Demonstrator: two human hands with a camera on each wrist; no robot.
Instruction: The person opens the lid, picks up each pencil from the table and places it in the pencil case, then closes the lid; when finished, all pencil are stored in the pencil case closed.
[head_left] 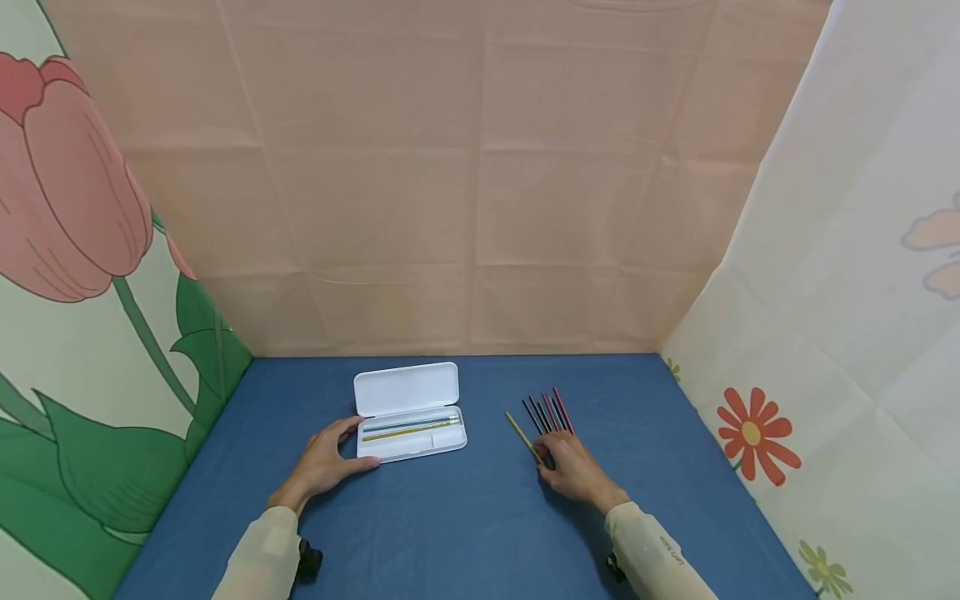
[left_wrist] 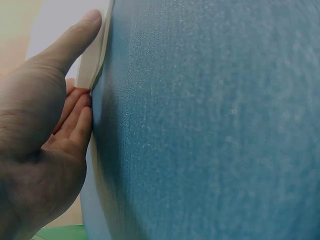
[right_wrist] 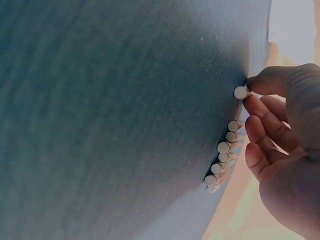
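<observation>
A white pencil case lies on the blue table with its lid raised at the back. Inside it are a yellow pencil and a teal pencil. My left hand holds the case at its left end, thumb at the front corner and fingers toward the back. To the right, my right hand pinches another yellow pencil between thumb and forefinger, near its white eraser end. Beside it lies a row of several dark and red pencils, partly hidden by that hand.
The blue cloth covers the table. Behind it hangs a beige cloth. A tulip-print sheet stands at the left and a white flower-print sheet at the right.
</observation>
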